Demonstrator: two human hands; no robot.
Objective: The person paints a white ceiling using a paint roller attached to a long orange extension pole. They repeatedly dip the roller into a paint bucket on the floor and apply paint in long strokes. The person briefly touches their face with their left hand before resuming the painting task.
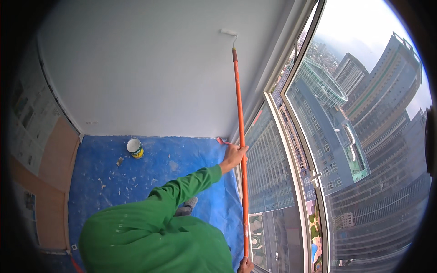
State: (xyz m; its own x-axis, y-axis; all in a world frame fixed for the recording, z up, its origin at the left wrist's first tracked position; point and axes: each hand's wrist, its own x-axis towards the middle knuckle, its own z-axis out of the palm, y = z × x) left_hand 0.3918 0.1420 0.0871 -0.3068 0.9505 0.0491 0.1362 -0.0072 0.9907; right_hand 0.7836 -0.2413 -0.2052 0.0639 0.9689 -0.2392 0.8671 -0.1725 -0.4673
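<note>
Head view: left hand point(233, 157), grip clamped round orange pole point(239, 104) partway up; right hand point(246, 265), cut by frame, grip clamped at pole's lower end. Wide spacing likely for leverage and steering. Pole runs along sheet's right edge, past its wall-side right corner; roller point(229, 32) on its tip, up at wall point(150, 68), contact can't tell. Blue sheet point(154, 175) presumably catches drips. Can point(138, 151) near sheet's wall-side edge, left of middle, probably for easy reach. Count: hands 2, pole 1, roller 1, can 1, sheet 1.
</note>
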